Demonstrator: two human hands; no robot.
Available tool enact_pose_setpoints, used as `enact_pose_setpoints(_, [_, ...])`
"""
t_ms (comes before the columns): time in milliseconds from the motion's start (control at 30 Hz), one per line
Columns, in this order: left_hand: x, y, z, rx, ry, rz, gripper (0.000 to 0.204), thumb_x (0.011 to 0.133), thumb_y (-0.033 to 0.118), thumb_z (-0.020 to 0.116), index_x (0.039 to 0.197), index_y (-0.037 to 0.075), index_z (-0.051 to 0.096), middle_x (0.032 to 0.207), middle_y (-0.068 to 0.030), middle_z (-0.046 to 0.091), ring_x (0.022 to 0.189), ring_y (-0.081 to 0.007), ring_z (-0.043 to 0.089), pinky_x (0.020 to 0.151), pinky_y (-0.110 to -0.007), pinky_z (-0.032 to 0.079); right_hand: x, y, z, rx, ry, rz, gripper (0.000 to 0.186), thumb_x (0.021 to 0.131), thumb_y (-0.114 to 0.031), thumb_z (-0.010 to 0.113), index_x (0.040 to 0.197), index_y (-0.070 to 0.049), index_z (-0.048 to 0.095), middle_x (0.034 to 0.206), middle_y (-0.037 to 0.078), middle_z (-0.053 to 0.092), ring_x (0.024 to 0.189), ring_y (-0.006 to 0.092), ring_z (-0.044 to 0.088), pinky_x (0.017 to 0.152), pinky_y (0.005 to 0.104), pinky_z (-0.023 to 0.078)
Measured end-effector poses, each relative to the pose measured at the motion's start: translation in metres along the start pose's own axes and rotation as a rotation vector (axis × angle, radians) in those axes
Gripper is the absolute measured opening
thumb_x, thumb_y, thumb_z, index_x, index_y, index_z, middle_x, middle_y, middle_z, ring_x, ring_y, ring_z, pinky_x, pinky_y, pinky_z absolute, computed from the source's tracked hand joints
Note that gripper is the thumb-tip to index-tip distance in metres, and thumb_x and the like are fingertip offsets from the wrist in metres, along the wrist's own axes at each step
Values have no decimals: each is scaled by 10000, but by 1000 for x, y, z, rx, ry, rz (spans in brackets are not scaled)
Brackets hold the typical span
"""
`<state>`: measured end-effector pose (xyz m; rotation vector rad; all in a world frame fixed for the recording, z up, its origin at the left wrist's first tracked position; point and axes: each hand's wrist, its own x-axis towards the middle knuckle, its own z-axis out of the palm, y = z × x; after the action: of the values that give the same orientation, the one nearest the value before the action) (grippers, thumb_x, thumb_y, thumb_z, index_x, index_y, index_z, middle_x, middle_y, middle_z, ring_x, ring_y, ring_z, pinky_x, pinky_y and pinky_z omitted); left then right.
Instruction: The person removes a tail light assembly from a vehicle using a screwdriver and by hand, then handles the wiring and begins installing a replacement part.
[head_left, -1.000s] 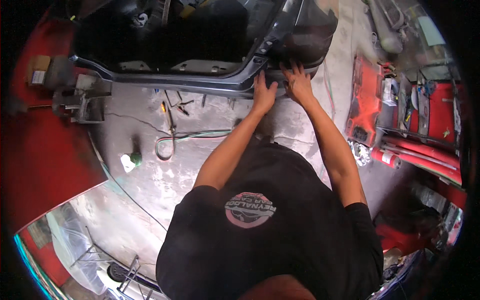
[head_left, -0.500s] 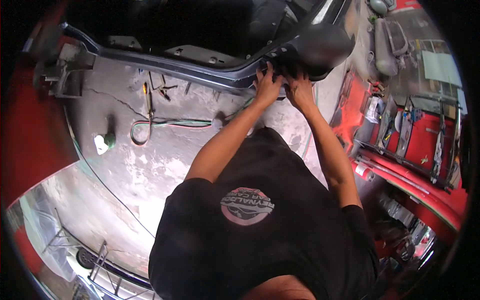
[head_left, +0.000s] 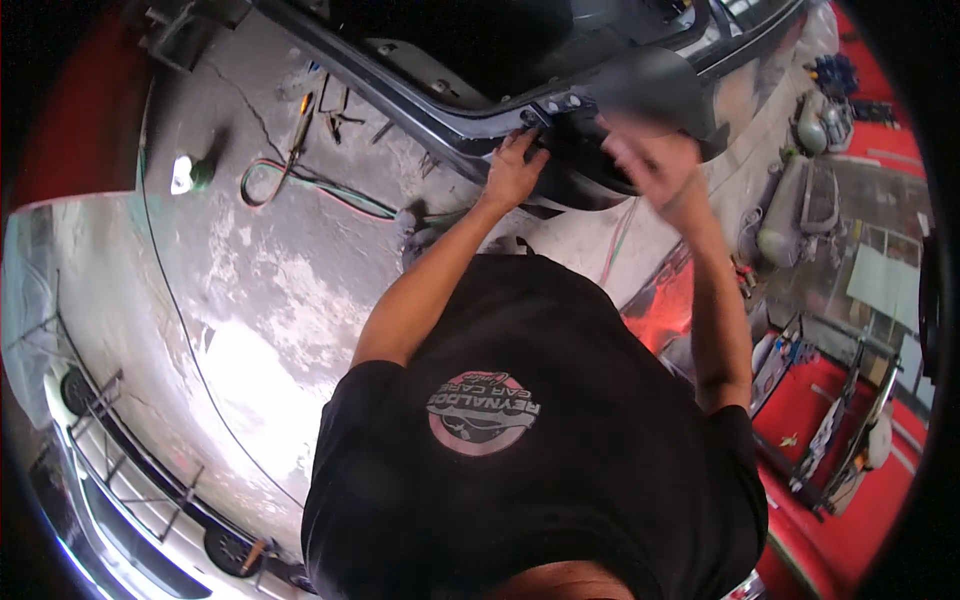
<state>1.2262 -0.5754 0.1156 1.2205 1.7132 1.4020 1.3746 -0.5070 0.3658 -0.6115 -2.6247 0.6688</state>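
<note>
A dark grey car body lies in front of me, its door sill [head_left: 380, 100] curving up toward a black wheel arch [head_left: 590, 175]. My left hand [head_left: 515, 172] rests on the rear end of the sill, its fingers spread over the edge and thumb apart. To its right, my right hand [head_left: 658, 170] is lifted off the metal, blurred by motion, with fingers stretched out and nothing visible in them. A blurred dark round shape [head_left: 665, 95] beyond the right hand covers part of the car body.
A torch [head_left: 300, 128] with red and green hoses [head_left: 345, 195] lies on the concrete floor [head_left: 260, 260], near a white and green container [head_left: 190, 175]. A dark cable [head_left: 190, 335] crosses the floor at left. Grey cylindrical tanks [head_left: 785, 205] stand at right.
My right hand has come off the car body and moved to the right. My left hand stays on the sill. The view has turned, bringing more of the car's right side in.
</note>
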Motion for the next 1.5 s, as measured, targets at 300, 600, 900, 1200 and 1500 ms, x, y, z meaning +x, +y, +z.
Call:
enact_pose_setpoints(300, [-5,4,19,-54,95,-55,495,854,224,623,1300,21,553,1302,-259,545,1272,-417,448,1087,-448,329,64,111,-37,-585,240,-230,248,924,-207,579,1138,-130,678,1158,52,650,1133,267,571,957,377,438])
enact_pose_setpoints(600, [-8,19,37,84,106,60,562,844,213,630,1382,119,499,1316,-255,501,1241,-447,434,1094,-502,300,60,106,-33,-520,281,-182,258,917,-253,582,1139,-167,682,1172,10,652,1181,227,556,965,378,423])
enact_pose_setpoints(900, [2,42,57,232,153,-137,684,834,288,655,1460,167,408,1315,-325,371,1233,-522,361,1044,-544,350,64,123,-30,-533,324,-201,244,895,-263,597,1113,-214,696,1137,-21,661,1157,212,562,977,398,419])
enact_pose_setpoints(1200, [-1,38,54,255,177,-121,678,832,291,667,1459,219,418,1331,-323,350,1251,-515,354,1026,-536,386,66,122,-29,-537,299,-199,239,888,-253,604,1104,-211,698,1145,-24,661,1158,203,565,968,387,423])
enact_pose_setpoints(1500, [3,30,45,-27,219,-101,699,827,250,668,1466,233,385,1322,-272,389,1222,-484,405,1031,-516,388,67,124,-30,-541,265,-197,240,885,-224,596,1101,-197,699,1130,-6,664,1130,219,579,944,380,436])
